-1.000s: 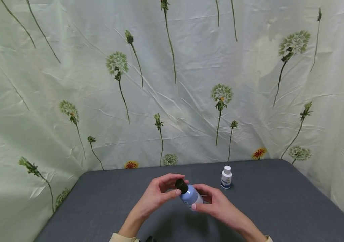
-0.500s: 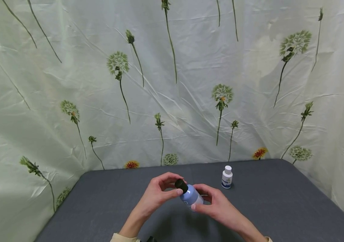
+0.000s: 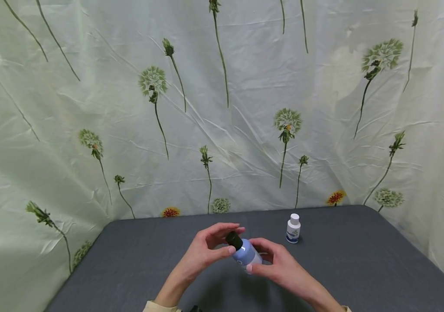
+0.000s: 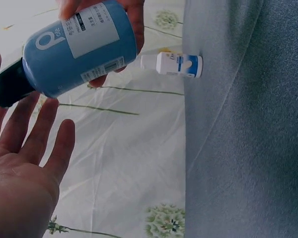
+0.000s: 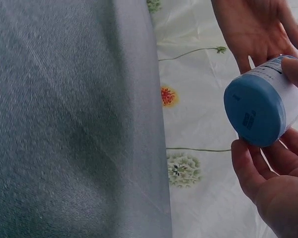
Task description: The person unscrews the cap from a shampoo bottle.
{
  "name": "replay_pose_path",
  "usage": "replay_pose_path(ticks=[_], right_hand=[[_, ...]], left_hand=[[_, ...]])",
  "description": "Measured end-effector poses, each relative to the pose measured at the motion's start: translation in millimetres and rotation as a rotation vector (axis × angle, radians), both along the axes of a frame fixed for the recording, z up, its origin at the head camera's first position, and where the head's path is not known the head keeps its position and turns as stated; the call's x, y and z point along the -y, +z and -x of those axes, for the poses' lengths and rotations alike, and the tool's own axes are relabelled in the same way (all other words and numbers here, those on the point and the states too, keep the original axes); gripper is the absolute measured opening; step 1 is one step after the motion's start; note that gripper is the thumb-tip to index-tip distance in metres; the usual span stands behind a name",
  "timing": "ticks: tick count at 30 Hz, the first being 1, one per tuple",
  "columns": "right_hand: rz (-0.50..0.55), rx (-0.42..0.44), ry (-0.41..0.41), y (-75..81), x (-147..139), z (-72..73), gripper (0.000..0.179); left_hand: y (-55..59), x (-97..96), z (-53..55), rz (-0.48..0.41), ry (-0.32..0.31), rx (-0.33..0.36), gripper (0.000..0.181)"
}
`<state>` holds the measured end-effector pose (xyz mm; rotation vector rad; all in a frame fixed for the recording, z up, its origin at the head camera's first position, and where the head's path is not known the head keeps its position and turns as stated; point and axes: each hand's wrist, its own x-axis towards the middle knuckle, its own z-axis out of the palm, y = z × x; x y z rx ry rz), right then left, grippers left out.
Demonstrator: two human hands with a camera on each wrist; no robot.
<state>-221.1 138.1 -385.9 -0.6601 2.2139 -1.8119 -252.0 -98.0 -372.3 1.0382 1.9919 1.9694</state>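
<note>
My right hand (image 3: 278, 262) grips a blue bottle (image 3: 247, 253) by its lower body, thumb on the near side and fingers behind. The bottle is held above the table, tilted with its black cap (image 3: 233, 239) up and to the left. My left hand (image 3: 206, 247) is around the cap, its thumb beside the near side. In the left wrist view, the left fingers (image 4: 42, 131) are spread and fairly straight beneath the cap and bottle shoulder; some fingertips are hidden. The right wrist view shows the bottle's flat base (image 5: 253, 111) and a white label.
A small white bottle (image 3: 293, 229) with a blue-and-white label stands upright on the dark grey table (image 3: 144, 260), toward the back right. Behind the table hangs a pale curtain (image 3: 245, 164) printed with dandelions.
The left fingers have straightened a little past the cap, and their tips show farther to the right. The right hand and the bottle are almost unchanged.
</note>
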Motion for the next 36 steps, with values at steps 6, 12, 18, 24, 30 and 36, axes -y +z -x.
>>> replay_pose_path(ticks=[6, 12, 18, 24, 30, 36], right_hand=[[0.002, -0.010, 0.009, -1.8, 0.4, 0.1, 0.046], [-0.026, -0.036, 0.000, -3.1, 1.3, 0.3, 0.045], [-0.056, -0.017, -0.018, -2.8, 2.4, 1.3, 0.046], [-0.058, -0.001, -0.020, -3.2, 2.7, 2.4, 0.045], [-0.059, -0.002, -0.015, -3.3, 2.9, 2.6, 0.045], [-0.054, 0.026, -0.014, -1.2, 3.3, 2.1, 0.047]], left_hand=[[0.9, 6.6, -1.5, -0.009, -0.029, 0.092, 0.038], [-0.7, 8.8, 0.9, 0.053, 0.042, 0.112, 0.036], [-2.8, 7.4, 1.8, 0.093, 0.126, 0.095, 0.034], [-4.1, 5.0, 2.1, 0.107, 0.181, 0.065, 0.031], [-4.3, 3.9, 3.0, 0.103, 0.187, 0.052, 0.030], [-4.6, 4.8, 3.6, 0.071, 0.106, 0.041, 0.037]])
